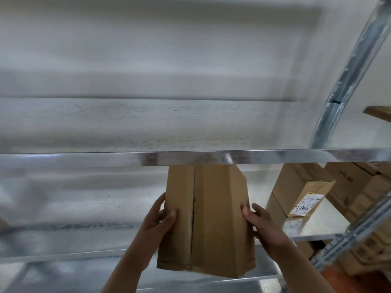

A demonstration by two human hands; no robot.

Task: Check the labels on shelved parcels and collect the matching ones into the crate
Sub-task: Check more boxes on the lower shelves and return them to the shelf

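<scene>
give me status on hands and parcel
Left hand and right hand grip cardboard parcel by its sides. No label showing. Shelf edge hides its top.

Metal shelf [190, 158], upright post [347, 77]; perhaps floor [338, 281].

cardboard boxes [300, 187] rest on the metal shelf [321, 226].

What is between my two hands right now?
In the head view, one brown cardboard parcel fills the gap; the left hand and right hand grip its opposite sides.
</scene>
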